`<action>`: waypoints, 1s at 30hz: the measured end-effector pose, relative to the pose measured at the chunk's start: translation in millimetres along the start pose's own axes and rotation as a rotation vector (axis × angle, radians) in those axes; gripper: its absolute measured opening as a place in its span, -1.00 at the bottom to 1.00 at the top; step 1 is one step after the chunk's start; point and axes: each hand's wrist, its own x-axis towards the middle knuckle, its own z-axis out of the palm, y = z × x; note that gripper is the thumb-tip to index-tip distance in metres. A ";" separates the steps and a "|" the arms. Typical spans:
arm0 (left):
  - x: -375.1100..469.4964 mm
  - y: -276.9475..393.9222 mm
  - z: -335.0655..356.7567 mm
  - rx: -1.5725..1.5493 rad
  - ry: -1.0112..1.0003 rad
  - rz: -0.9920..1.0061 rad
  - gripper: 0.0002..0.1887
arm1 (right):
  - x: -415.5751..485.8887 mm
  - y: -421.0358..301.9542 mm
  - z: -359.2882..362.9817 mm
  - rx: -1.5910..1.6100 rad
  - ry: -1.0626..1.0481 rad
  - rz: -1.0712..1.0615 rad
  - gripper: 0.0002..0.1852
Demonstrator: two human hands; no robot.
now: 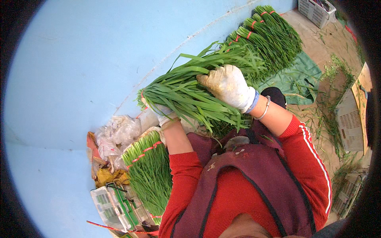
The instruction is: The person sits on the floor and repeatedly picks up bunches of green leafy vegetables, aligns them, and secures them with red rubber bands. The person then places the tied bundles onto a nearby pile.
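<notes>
A bunch of long, flat green leaves, apparently garlic chives, spans both hands, with a red tie near its stem end at the left. My left hand, in a whitish glove, grips the bunch from beneath near that tie; its fingers are partly hidden by leaves. Across the middle of the leaves lies my right hand, in a stained white glove, its fingers curled on some of them. Beyond it, more tied bunches are piled along the blue wall.
Bundled chives stand at lower left beside clear plastic bags and white plastic crates. A green sheet lies on the floor under the piled bunches. Loose leaves, a white basket and a crate are at right.
</notes>
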 end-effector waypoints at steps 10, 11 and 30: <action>4.9 32.6 44.4 -0.053 0.470 0.011 -0.27 | -19.3 64.5 -46.5 1.860 0.209 0.096 -0.48; 16.4 40.6 41.5 -0.068 0.569 0.114 -0.31 | -20.0 71.3 -55.2 1.804 0.155 0.031 -0.44; 4.9 54.8 128.8 0.149 -0.089 0.026 -0.37 | 21.8 39.3 8.5 1.672 -0.494 0.636 -0.57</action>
